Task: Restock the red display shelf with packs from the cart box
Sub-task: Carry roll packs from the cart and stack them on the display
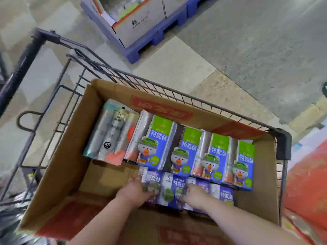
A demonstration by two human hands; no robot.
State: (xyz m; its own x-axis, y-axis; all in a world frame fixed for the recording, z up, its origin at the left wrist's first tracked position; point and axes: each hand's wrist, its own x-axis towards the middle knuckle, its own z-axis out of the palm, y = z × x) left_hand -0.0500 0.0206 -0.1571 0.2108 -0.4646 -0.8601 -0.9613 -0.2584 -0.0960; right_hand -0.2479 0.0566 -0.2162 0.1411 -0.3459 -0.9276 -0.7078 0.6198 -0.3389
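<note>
An open cardboard box sits in a wire cart. Inside lie blue and green packs with a cartoon bear: an upper row and a lower row near me. A grey and teal pack lies at the upper left of the box. My left hand rests on the leftmost pack of the lower row, fingers curled over its edge. My right hand lies on the packs just right of it. Whether either hand grips a pack is blurred. A red shelf edge shows at the right.
The cart's dark handle runs along the left. A blue pallet with cardboard cartons stands on the floor ahead. Bare floor lies to the upper right. The box's left half has bare bottom showing.
</note>
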